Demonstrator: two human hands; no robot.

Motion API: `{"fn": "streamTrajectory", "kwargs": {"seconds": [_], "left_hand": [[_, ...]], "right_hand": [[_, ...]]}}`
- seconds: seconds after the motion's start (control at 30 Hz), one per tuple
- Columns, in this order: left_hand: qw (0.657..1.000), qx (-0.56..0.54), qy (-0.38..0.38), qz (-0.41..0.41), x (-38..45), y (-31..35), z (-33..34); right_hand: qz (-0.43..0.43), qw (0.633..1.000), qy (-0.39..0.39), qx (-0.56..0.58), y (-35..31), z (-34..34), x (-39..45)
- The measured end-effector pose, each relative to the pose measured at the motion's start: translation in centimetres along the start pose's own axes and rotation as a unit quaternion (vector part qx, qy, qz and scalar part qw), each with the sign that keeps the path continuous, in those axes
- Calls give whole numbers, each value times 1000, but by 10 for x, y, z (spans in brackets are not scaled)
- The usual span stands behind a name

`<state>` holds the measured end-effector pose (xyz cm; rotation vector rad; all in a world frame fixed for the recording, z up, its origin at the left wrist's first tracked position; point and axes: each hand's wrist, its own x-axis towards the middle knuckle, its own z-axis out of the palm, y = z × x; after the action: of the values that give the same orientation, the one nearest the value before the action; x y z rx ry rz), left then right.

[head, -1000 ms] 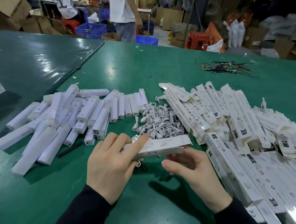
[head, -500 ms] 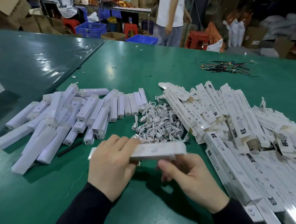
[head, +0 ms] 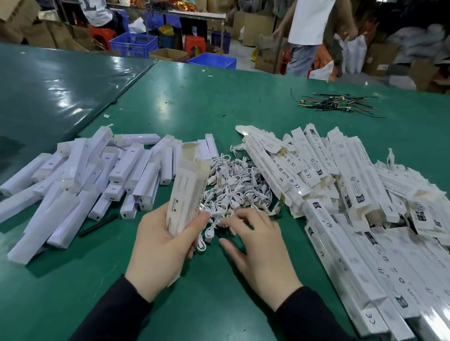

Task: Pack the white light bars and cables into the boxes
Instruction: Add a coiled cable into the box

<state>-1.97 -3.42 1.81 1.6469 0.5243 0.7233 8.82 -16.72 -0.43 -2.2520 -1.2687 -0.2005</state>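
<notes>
My left hand (head: 161, 241) grips a long white box (head: 189, 187), held nearly upright with its open flap end pointing away from me. My right hand (head: 260, 240) lies over the near edge of the pile of small coiled white cables (head: 237, 187), fingers spread and touching the cables; whether it holds one I cannot tell. White light bars (head: 79, 178) in clear wrap lie heaped to the left of the cables. A large heap of printed white boxes (head: 361, 220) fills the right side of the green table (head: 208, 315).
A bundle of dark cable ties (head: 335, 103) lies far back on the right. A black stick (head: 99, 225) rests near the light bars. Beyond the table edge a person in a white shirt (head: 312, 22) walks past; blue crates (head: 134, 44) and cardboard boxes stand behind.
My left hand has swung the box from lying crosswise to nearly upright. My right hand has let go of it and moved onto the cable pile. The person behind has walked to the right.
</notes>
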Motion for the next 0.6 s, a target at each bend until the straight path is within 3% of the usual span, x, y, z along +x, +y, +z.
{"fn": "streamTrajectory", "kwargs": {"seconds": [0.07, 0.2, 0.27, 0.37, 0.5, 0.6], "left_hand": [[998, -45, -14, -35, 1, 2, 0], [993, -92, -15, -77, 2, 4, -3], [992, -95, -15, -77, 2, 5, -5], [993, -89, -35, -75, 2, 8, -7], [984, -85, -121, -104, -5, 14, -1], [980, -82, -144, -106, -7, 15, 0]], "right_hand": [[15, 997, -2, 71, 5, 0, -3], [86, 972, 77, 205, 9, -8, -5], [130, 939, 124, 292, 7, -12, -4], [166, 855, 149, 468, 2, -18, -5], [163, 772, 60, 611, -10, -19, -7], [164, 766, 31, 621, -17, -17, -9]]}}
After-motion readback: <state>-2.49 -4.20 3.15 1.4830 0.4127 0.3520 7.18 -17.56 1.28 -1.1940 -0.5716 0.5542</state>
